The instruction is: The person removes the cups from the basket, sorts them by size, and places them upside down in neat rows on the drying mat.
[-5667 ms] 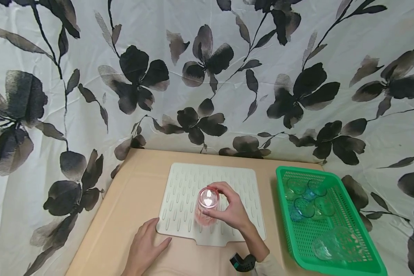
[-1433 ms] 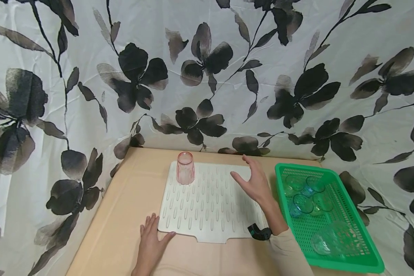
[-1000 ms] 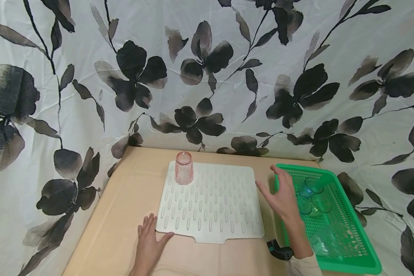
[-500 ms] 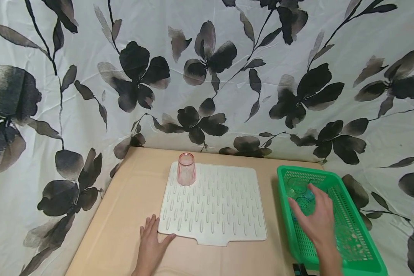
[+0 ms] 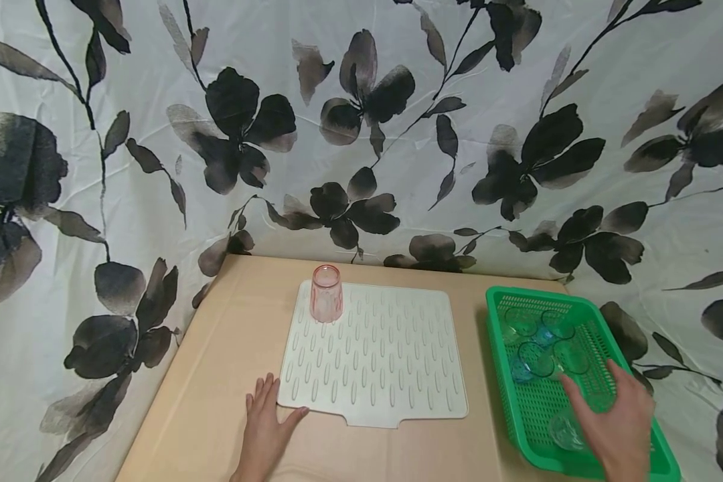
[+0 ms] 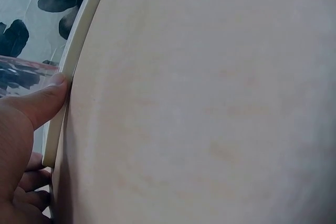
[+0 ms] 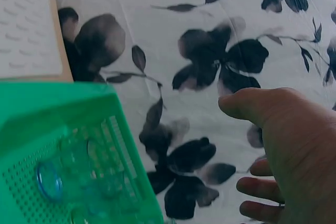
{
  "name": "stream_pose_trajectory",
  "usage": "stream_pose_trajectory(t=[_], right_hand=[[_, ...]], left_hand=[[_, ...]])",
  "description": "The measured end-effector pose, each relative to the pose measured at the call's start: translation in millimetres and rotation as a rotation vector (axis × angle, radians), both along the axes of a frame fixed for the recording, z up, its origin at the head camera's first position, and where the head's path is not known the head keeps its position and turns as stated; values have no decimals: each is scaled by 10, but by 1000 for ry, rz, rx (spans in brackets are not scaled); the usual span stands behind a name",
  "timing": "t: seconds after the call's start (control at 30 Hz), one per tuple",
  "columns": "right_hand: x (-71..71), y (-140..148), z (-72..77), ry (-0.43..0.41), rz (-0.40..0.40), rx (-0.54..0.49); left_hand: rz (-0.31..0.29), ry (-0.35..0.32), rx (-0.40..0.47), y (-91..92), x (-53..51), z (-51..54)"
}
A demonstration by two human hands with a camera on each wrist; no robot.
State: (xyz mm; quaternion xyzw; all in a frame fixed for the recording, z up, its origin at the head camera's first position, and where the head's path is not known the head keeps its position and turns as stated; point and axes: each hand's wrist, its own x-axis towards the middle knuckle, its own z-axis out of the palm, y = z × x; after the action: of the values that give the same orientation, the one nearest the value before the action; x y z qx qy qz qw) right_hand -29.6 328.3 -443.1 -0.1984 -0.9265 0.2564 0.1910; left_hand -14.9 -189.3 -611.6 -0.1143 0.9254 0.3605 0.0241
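Observation:
A pink glass (image 5: 326,294) stands at the far left corner of a white ridged mat (image 5: 376,361). At the mat's near left corner lies my left hand (image 5: 263,422), fingers spread and touching the edge; in the left wrist view its thumb (image 6: 48,98) rests against the rim of the mat. My right hand (image 5: 620,422) is over the near part of the green basket (image 5: 503,385), thumb and fingers apart. A clear glass (image 5: 565,430) lies on its side there, partly hidden behind that hand. I cannot see any contact between them.
Several clear and bluish glasses (image 5: 535,365) stand together in the far half of the basket. The mat and basket sit on a tan table (image 5: 241,321). A floral cloth (image 5: 422,167) hangs behind the table and along its sides.
Earlier my right hand held the pink glass over the middle of the mat; the glass now stands at the far left corner. My right hand has moved right, over the basket. The left hand stays.

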Motion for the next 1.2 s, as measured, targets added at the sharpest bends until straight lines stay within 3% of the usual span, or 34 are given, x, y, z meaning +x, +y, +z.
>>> stream_pose_trajectory(t=[0.17,0.33,0.43,0.6,0.7,0.9,1.0,1.2], right_hand=[[110,161,-56,-88,-121,35],[180,257,-124,-216,-188,43],[201,290,-188,-287,-221,16],[226,310,-296,-395,-286,-76],[255,309,-347,-409,-316,-112],[292,297,-428,-301,-338,-147],[304,315,-474,-272,-345,-197],[327,389,-551,-431,-401,-342]], left_hand=[[11,24,-14,15,9,23],[22,33,-25,14,17,52],[26,42,-26,8,18,54],[15,-14,-17,8,9,57],[14,-30,-15,18,10,53],[36,54,-35,36,34,35],[26,45,-33,39,31,41],[5,-7,-35,35,11,56]])
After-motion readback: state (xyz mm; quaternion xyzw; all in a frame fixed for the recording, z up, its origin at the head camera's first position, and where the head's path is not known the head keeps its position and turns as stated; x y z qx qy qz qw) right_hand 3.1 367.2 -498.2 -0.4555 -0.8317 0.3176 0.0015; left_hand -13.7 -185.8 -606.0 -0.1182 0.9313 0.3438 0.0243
